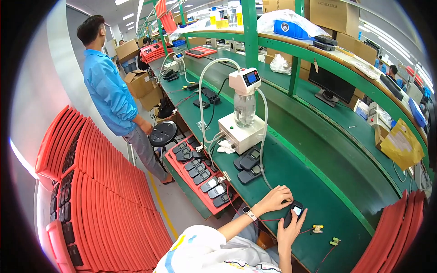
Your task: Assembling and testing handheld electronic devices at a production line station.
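A black handheld device with a lit screen is in my right hand, whose fingers wrap round its lower part and side. My left hand, with a watch on the wrist, has its fingers closed together at the device's top edge. Whatever the left fingers pinch is hidden. A clear tube runs down from a white pump unit and disappears behind the left hand. Several more black devices lie on the green bench, left of my hands.
A jar of clear liquid stands on a white box. Red trays hold several devices; tall stacks of red trays rise at left. Wired clips lie right of my hands. A person in blue stands beyond a stool.
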Demonstrator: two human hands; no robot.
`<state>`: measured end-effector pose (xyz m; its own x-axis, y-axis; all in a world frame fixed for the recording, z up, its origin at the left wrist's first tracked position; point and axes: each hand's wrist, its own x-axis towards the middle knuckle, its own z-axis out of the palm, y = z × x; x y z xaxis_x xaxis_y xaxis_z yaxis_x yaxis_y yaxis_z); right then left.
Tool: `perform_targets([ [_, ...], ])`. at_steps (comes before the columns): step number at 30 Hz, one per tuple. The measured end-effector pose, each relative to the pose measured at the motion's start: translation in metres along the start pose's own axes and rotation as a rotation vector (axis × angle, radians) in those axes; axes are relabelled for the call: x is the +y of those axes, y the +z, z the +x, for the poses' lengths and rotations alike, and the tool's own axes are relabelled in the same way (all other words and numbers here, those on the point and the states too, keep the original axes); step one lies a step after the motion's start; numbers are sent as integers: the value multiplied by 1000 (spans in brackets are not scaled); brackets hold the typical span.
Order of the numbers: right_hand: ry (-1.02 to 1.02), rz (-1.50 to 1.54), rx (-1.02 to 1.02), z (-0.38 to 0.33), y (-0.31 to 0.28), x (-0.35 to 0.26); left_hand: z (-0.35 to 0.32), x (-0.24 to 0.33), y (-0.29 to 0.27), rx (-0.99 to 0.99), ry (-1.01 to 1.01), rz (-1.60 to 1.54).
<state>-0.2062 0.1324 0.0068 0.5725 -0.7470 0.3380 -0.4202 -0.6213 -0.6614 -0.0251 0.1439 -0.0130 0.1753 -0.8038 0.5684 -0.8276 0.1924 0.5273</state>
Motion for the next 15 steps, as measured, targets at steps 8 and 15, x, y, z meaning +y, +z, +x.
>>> perform_targets([
  [8,55,71,35,4,6,8,2,1,-2,3,-1,36],
  [15,68,107,94,1,10,5,4,1,2,-8,-6,25],
])
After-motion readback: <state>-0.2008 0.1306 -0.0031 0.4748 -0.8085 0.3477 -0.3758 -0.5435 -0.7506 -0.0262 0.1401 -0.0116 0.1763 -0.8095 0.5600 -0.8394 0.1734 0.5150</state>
